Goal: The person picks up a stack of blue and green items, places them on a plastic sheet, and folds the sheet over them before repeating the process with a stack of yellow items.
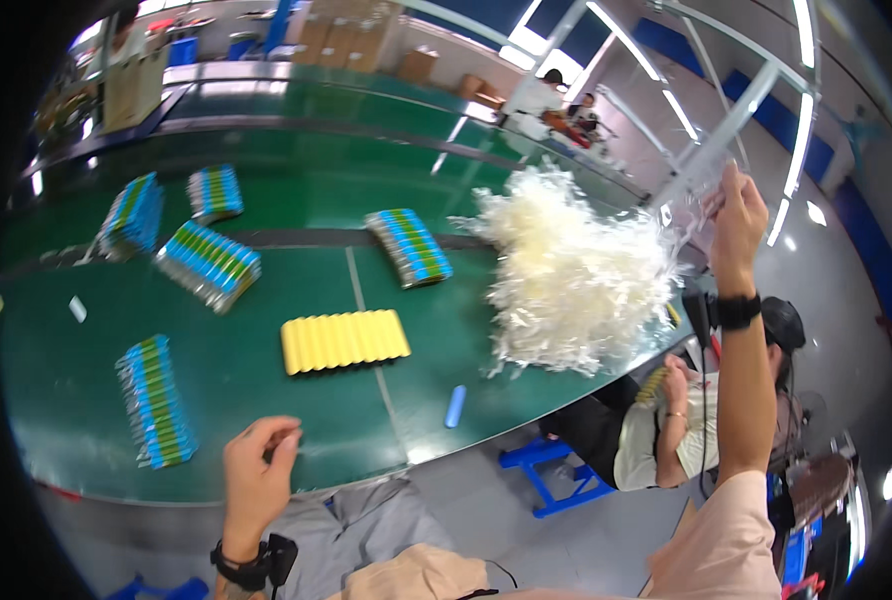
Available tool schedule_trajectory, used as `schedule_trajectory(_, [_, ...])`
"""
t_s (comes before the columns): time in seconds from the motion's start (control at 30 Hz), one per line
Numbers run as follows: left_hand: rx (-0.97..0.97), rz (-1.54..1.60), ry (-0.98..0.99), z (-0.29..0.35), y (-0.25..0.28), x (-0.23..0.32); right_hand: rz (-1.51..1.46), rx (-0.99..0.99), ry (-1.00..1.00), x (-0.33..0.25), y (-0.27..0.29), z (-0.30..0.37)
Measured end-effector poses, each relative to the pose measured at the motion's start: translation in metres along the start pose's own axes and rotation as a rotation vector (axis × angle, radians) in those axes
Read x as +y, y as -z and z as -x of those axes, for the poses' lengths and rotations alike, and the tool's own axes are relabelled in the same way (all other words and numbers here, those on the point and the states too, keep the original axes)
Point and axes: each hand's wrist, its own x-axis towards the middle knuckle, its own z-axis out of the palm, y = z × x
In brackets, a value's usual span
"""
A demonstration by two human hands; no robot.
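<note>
My right hand (736, 222) is raised at the far right, its fingers pinched on thin clear plastic film (704, 200). Below and left of it rises a big heap of crinkled clear-white film strips (581, 275). Low over the table's near edge is my left hand (258, 470), thumb and forefinger curled together; whatever they may hold is hidden. Just beyond it lies a ridged yellow block (346, 341), like a row of joined cylinders. A single small blue cylinder (455, 407) rests to the right of that block.
Blue-and-green film-wrapped packs lie about the green table (296, 420): one pack (156, 402) at left, one (409, 247) beyond the yellow block, several farther back. A white scrap (77, 309) lies at left. A seated person (666, 430) and blue stool (556, 475) are beside the right edge.
</note>
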Motion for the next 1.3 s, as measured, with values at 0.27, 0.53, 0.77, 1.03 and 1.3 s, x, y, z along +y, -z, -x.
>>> schedule_trajectory(0.27, [0.014,0.007,0.018,-0.003,-0.005,0.003,0.974,-0.250,0.479,0.096,0.000,0.008])
schedule_trajectory(0.53, [0.035,-0.046,-0.092,0.005,-0.006,0.005,0.613,-0.563,0.168,0.100,-0.042,0.090])
schedule_trajectory(0.77, [0.314,-0.741,-0.279,0.028,0.078,0.008,0.067,-1.160,-0.147,-0.036,-0.104,0.189])
schedule_trajectory(1.03, [0.112,-0.921,-0.265,0.021,0.129,-0.013,-0.203,-1.574,0.526,-0.119,-0.231,0.288])
schedule_trajectory(1.3, [0.248,-0.722,-0.182,0.023,0.120,-0.018,-0.201,-1.496,0.536,-0.140,-0.291,0.340])
